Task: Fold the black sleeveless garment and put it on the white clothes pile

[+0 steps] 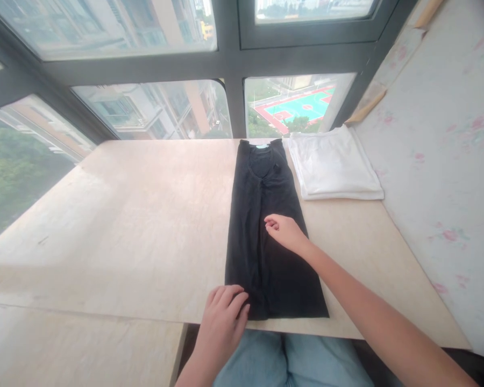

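A black shirt (246, 215) lies flat on the tabletop, its sides folded into a long narrow panel. The round neckline with a pale label is at the far end, and the hem is close to me. My left hand (225, 312) rests at the near left corner of the hem, fingers loosely bent and thumb apart; no cloth shows gathered in it. Over the middle of the shirt, slightly right of its centre line, my right hand (284, 231) has its fingers curled in, with nothing visible in them. Whether it touches the fabric I cannot tell.
A folded white cloth (336, 166) lies at the back right, beside the shirt's collar end. The pale table (145, 215) reaches the window frame (232, 64) behind and the floral wall (439, 177) on the right. My legs are under the near edge.
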Motion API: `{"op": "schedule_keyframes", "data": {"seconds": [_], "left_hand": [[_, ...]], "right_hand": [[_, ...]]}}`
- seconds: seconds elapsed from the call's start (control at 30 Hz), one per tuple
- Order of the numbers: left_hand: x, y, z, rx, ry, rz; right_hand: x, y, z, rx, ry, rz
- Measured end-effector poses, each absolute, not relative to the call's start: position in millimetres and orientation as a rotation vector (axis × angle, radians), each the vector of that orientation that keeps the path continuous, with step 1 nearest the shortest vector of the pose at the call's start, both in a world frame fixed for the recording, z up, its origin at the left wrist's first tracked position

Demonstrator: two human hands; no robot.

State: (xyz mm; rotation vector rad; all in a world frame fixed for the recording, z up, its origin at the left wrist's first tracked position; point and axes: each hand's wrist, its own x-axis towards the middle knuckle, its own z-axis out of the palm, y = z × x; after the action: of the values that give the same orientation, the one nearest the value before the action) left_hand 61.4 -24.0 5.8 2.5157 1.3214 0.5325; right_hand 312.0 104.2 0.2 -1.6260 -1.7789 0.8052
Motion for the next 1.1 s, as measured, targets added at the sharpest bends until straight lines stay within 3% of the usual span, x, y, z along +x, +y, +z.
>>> {"op": "schedule_keyframes", "data": {"seconds": [0.27,0.47,0.67,0.87,1.1], "left_hand": [[109,1,9,2.408,1.279,0.551],[127,-15,-1,2.401,1.278,0.429],[116,-22,-14,2.300,1.443,0.528],[118,-19,-13,2.285,1.504,0.479],[119,-20,-1,2.051,1.582,0.435]], "right_hand": [[332,78,-10,-1.682,-1.741,0.766],[348,-19,-13,-1.551,-1.863,0.456],[358,-100,-22,-1.484,-2.069,0.399],[369,-100,-37,-1.541,-1.991,0.277],[376,-91,-32,-1.512,-1.908,0.372]]}}
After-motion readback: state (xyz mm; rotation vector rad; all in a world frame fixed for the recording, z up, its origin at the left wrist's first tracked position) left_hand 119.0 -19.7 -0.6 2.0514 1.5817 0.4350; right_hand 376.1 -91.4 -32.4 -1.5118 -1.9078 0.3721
